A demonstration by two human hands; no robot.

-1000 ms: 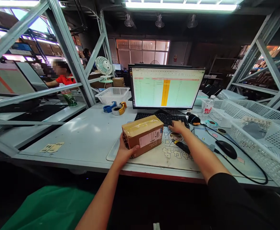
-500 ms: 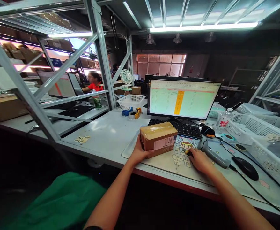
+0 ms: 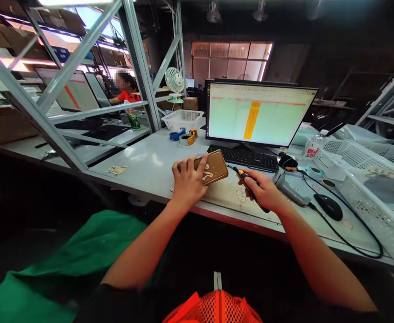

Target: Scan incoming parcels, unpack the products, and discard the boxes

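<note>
My left hand [image 3: 188, 184] is spread over a small brown cardboard box [image 3: 218, 167], its fingers closed around the top and far side. The box is tilted over the desk mat [image 3: 220, 194], and a white printed mark shows on the face towards me. In my right hand [image 3: 264, 190] is a black and yellow utility knife [image 3: 241, 174], its tip pointing at the box's right end, close to it. Whether the tip touches the cardboard I cannot tell. A grey barcode scanner [image 3: 291, 190] lies just right of that hand.
Behind the box stand a keyboard [image 3: 247, 157] and a monitor [image 3: 232, 119]. Two tape dispensers [image 3: 183, 136] sit at the back left. On the right are a mouse [image 3: 328, 206] with its cable, a bottle [image 3: 315, 146] and white baskets [image 3: 361, 184]. Another person [image 3: 126, 89] sits beyond the metal frame.
My right hand has gone from the keyboard to the utility knife on the mat and picked it up. My left hand has turned the box over, hiding its label.
</note>
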